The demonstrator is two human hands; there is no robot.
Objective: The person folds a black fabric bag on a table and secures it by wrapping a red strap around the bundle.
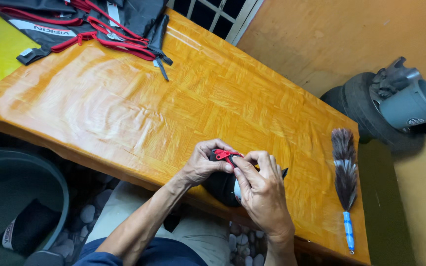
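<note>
A small sewing or repair workshop is suggested: black-and-red fabric pieces (89,24) are spread on a wood-patterned table (124,108), a feather duster (345,177) is laid alongside, and old tyres (356,106) are stacked against the orange wall (331,34).

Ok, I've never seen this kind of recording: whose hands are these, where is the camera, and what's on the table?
There is one picture, from a camera worn on a person's head, looking down at their own bare hands. The left hand and right hand together grip a small black fabric piece with red trim at the near edge of a glossy orange wood-pattern table. A feather duster with a blue handle lies to the right. Black and red fabric pieces lie at the far end. A tyre sits against the wall.
</note>
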